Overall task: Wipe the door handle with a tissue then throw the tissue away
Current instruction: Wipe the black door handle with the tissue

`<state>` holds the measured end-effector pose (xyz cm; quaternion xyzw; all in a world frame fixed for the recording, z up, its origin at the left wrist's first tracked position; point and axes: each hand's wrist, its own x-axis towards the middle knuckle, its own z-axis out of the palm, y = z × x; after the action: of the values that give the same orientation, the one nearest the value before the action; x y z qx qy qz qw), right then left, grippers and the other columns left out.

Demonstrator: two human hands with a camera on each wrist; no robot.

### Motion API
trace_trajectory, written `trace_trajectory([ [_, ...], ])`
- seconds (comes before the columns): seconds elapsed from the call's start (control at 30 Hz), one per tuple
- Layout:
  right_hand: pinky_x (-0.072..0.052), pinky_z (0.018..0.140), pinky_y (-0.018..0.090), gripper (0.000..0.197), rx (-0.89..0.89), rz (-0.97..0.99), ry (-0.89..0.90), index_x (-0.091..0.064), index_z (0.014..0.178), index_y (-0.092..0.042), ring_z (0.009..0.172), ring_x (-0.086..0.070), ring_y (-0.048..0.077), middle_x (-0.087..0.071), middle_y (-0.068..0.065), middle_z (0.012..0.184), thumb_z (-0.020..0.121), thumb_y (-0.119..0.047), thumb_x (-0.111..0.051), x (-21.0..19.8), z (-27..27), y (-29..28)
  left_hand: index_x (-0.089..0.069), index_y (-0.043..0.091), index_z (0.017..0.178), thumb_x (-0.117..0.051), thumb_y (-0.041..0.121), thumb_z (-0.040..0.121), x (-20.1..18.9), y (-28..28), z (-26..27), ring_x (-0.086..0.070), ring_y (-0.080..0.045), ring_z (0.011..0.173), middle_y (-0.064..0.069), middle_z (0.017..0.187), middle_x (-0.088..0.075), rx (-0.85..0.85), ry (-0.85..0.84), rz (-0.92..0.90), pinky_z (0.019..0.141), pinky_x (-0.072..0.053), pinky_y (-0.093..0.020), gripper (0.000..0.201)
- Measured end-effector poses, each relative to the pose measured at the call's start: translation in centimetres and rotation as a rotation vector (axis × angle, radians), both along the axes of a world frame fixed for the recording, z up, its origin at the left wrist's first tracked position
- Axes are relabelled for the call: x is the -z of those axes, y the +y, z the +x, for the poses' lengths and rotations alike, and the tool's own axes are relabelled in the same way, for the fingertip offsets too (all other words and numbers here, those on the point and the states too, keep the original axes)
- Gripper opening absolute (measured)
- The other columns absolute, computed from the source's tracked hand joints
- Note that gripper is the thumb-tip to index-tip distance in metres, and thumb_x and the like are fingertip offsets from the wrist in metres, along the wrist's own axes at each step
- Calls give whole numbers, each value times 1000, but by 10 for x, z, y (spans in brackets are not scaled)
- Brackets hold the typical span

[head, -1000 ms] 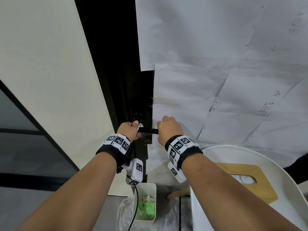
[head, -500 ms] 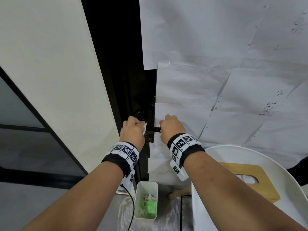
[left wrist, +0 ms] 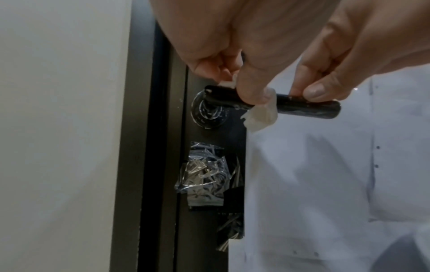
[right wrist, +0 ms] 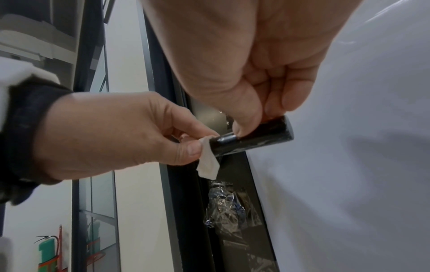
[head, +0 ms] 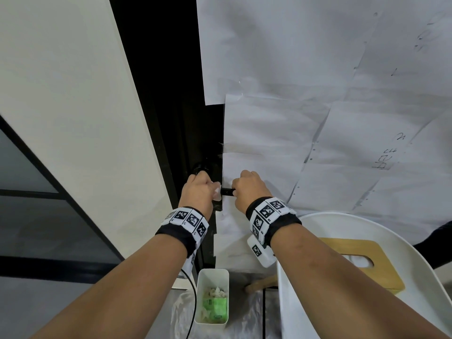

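A black lever door handle (left wrist: 307, 106) sticks out from its round base (left wrist: 207, 112) on the dark door edge. My left hand (head: 210, 192) pinches a small white tissue (left wrist: 260, 116) around the handle's middle, thumb under it. In the right wrist view, the tissue (right wrist: 208, 163) hangs below the handle (right wrist: 256, 137) from the left hand (right wrist: 116, 136). My right hand (head: 238, 189) grips the handle's free end (head: 227, 192), fingers curled over it. The part of the handle under both hands is hidden.
White paper sheets (head: 305, 118) cover the door to the right. On the floor below the handle stands a small white bin (head: 226, 289) with tissues and green wrappers. At lower right is a white chair (head: 428, 277) bearing a wooden tissue box (head: 386, 272). A cream wall (head: 73, 106) is left.
My left hand has slid the tissue a little to the right along the handle, towards the right hand. The right hand has kept its grip on the handle's end.
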<state>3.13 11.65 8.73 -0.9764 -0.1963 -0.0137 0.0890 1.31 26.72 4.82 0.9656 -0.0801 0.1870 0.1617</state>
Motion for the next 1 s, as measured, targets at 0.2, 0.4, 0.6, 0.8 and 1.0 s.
trace_trajectory([
  [0.2,-43,75,33,22,47,81,24,-62,108,-7,103,-49,29,-54,12,106,90,-8,-50,-1,2,0,-55,19,133,-59,14,92,-15,3,3,-52,-23,113,-4,118,-58,13,165,-88,96,-42,-30,41],
  [0.4,-47,84,35,26,11,220,50,-60,114,-10,103,-49,26,-48,10,112,91,-22,-56,3,0,21,-72,22,108,-71,25,82,-15,26,-1,-51,-21,103,0,106,-61,-73,97,-114,93,-42,-34,26],
  [0.6,-46,80,34,18,-24,139,-38,-58,103,-8,100,-47,26,-48,8,107,85,-13,-61,7,-4,30,-77,19,93,-71,19,82,-9,22,0,-53,-24,91,0,94,-65,-52,14,-127,82,-47,-42,13],
  [0.8,-42,79,33,14,-26,101,-65,-59,98,-7,100,-46,26,-49,9,107,84,-6,-58,3,-7,22,-76,23,93,-65,20,86,-9,8,3,-52,-23,92,4,95,-65,-16,29,-71,80,-45,-39,14],
  [1.0,-39,78,33,17,-8,54,-65,-59,99,-4,100,-45,28,-49,11,107,84,-2,-53,4,-11,3,-76,22,92,-67,25,86,-6,-12,2,-53,-22,92,4,92,-64,18,13,-84,79,-44,-37,11],
])
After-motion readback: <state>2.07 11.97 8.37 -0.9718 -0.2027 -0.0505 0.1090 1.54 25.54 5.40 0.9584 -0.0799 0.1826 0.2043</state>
